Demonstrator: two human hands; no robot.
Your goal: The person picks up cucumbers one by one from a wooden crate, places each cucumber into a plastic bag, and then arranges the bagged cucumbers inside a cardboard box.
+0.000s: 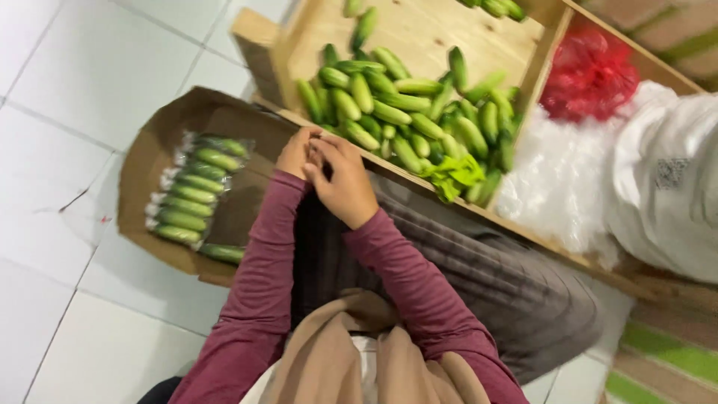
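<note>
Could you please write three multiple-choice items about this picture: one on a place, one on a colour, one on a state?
1. Where do the wrapped cucumbers lie?
A. in the cardboard box
B. on the person's lap
C. on the white bags

2. What colour is the bag next to the wooden crate?
A. blue
B. red
C. yellow

3. How are the left hand and the right hand?
A. far apart
B. both inside the box
C. close together at the crate's edge

Answers:
1 A: the packed rows sit inside the open box on the floor.
2 B: the bag is plainly red.
3 C: the fingers of both hands meet in front of the loose cucumbers.
</note>
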